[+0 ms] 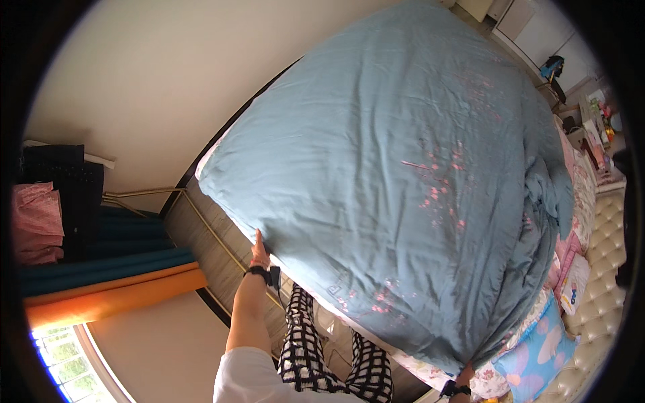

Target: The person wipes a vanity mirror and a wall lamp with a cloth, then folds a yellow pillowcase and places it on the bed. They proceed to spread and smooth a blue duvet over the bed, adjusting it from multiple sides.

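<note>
A blue-grey quilt (342, 166) with pink blossom sprigs is spread over the bed. My left hand (259, 249) is on its near edge, thumb on top and the other fingers hidden from sight. Far to the right, my right hand (465, 375) grips the near edge close to the head end, and folds fan out from that grip. Toward the headboard the quilt lies bunched in deep creases. Pale floral bedding (421, 366) shows beneath its near edge.
A tufted cream headboard (602, 272) stands at the right, with a blue patterned pillow (539, 352) and a white packet (574, 284) before it. A gold metal rack (211, 226) stands left of the bed, near orange and teal curtains (121, 289). Behind the headboard end is a cluttered bedside table (609, 185).
</note>
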Demonstrator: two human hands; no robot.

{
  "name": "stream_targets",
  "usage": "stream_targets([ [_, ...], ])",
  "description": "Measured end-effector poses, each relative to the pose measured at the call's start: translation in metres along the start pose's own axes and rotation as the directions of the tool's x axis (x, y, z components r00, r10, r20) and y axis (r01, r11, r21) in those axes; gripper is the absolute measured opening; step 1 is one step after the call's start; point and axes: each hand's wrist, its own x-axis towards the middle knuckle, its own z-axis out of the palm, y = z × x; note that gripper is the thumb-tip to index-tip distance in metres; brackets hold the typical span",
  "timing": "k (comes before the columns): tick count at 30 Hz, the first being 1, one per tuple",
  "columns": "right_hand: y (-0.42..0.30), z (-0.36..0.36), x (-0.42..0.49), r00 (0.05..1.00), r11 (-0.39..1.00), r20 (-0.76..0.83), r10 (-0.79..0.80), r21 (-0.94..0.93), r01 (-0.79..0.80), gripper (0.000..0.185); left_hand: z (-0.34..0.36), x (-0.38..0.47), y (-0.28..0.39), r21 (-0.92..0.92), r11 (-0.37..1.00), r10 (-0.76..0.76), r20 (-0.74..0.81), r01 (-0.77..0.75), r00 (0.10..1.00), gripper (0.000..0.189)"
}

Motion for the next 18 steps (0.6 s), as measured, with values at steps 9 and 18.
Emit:
stream_targets([
  [9,-0.012,0.038,-0.039,0.993,0.973,-0.108,0.056,-0.218,-0.079,0.042,-0.003,0.098,0.247,0.108,0.855,0.519,-0.156,-0.508,0.840,0.042],
  [18,-0.036,0.090,-0.084,0.987,0.898,-0.162,-0.025,-0.437,-0.049,0.040,-0.066,0.161,0.297,0.868,0.372,0.844,-0.168,-0.330,0.510,0.043],
])
